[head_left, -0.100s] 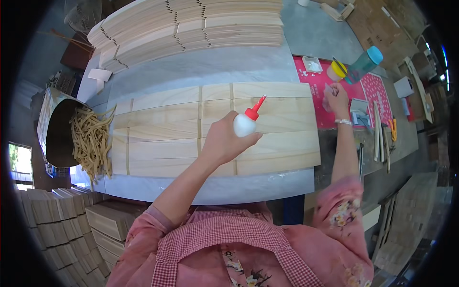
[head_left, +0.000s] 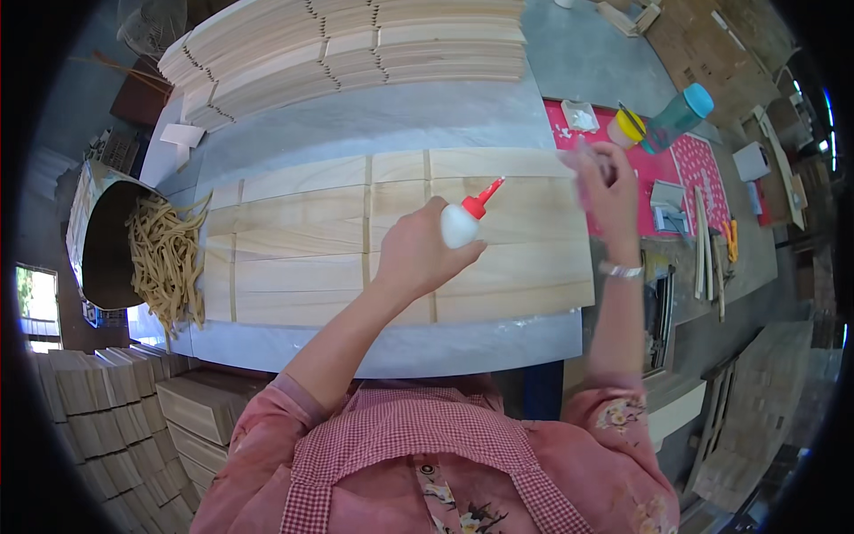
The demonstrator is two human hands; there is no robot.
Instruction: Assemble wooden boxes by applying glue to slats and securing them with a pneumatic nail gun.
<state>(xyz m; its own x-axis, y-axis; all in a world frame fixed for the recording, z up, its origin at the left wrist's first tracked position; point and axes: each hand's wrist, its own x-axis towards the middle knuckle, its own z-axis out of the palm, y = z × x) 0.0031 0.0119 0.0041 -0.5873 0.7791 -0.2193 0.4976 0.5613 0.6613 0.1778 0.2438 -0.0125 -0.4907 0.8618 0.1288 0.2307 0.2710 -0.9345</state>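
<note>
The left forearm [head_left: 342, 338] slants up and rightward to the left hand [head_left: 411, 249], which curls in a firm grip with its thumb [head_left: 467, 256] pointing right, while the right forearm [head_left: 618, 320] rises nearly straight to the right hand [head_left: 616, 196], its blurred fingers [head_left: 625, 160] bent leftward.

A red-and-white checked apron [head_left: 418, 423] overlies a pink flowered shirt [head_left: 583, 458], and a pale band [head_left: 620, 271] circles the right wrist [head_left: 619, 254].

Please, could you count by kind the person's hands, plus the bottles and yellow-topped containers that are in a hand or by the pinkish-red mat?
Hands: 2 (left hand, right hand)
Bottles: 2 (white squeeze bottle, teal bottle)
Yellow-topped container: 1
Total: 5
</note>
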